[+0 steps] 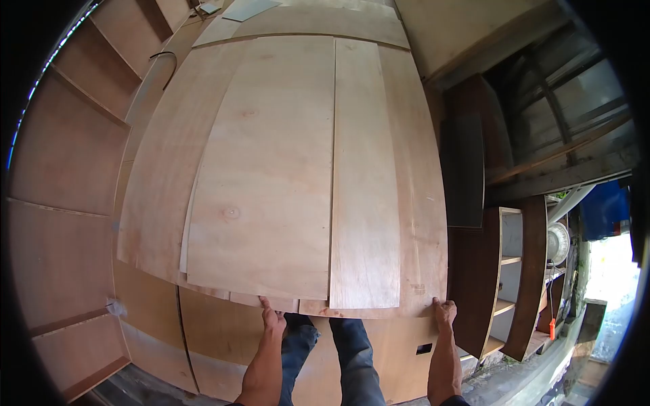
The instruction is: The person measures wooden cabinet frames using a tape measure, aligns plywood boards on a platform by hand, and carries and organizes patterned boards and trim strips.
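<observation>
Places the fingers of the left hand (273,319) at the near edge of the stacked plywood, one fingertip up against the near edge of a broad pale plywood panel (271,169); cannot tell how tightly, with the underside hidden. Grips with the fingers of the right hand (444,312), curled narrow around the near right corner of a wide pale plywood sheet (423,203). Has that sheet lying flat beneath the broad panel and a narrow pale plywood strip (365,183), with the strip alongside the panel's right edge. Stands in blue jeans (353,358) close to the near edge, legs between the two forearms. Has a smooth tan board (230,338) low in front, partly under the sheet's near edge, and a small black rectangular slot (424,349) near the right forearm. Keeps company at left with a large reddish-brown wooden cabinet frame (68,155), divided into compartments, and at right with a brown shelf unit with pale inner faces (504,260), a dark flat panel (464,172) and a bright blue object (604,210). Faces a thin grey-white piece (249,8) near the far end.
</observation>
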The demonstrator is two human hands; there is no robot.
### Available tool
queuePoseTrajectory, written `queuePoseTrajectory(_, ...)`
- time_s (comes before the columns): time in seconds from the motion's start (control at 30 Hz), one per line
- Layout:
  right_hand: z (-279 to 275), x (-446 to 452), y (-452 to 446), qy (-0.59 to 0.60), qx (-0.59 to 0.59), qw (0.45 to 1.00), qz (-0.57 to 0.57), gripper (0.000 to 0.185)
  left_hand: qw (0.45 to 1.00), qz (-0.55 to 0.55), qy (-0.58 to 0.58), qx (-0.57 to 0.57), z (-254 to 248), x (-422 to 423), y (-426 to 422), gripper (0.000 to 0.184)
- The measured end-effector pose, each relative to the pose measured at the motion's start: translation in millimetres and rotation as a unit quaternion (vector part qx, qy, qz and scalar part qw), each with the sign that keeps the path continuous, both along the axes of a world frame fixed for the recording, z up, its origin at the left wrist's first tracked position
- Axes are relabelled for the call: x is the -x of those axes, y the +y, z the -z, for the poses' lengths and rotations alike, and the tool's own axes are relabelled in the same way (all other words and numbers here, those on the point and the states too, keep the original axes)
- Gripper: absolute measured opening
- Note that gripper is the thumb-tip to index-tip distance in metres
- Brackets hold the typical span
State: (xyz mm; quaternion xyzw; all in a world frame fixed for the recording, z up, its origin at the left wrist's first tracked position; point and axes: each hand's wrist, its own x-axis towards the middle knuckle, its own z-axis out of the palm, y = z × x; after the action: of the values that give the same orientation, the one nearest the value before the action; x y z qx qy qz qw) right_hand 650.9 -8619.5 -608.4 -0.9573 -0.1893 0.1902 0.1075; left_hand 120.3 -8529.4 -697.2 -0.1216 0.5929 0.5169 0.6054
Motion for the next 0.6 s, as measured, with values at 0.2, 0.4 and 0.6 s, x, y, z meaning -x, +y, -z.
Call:
queuePoseTrajectory(0.2, -9.0, 22.5, -104.0, 0.019, 0.043, 0.998, 0.041, 0.057, 1.000, -0.006, 0.002, 0.018, -13.7, 18.0, -99.4, 0.074)
queuePoseTrajectory(0.4, 15.5, 36.2, -241.8, 0.059, 0.043, 0.997, -0.010, 0.057, 0.996, -0.045, -0.013, 0.073, -1.9, 38.5, -217.8, 0.070)
queuePoseTrajectory(0.6, -37.3, 71.7, -313.1, 0.192, 0.030, 0.976, -0.094, 0.067, 0.995, -0.051, -0.046, 0.079, 38.1, 63.7, -274.5, 0.071)
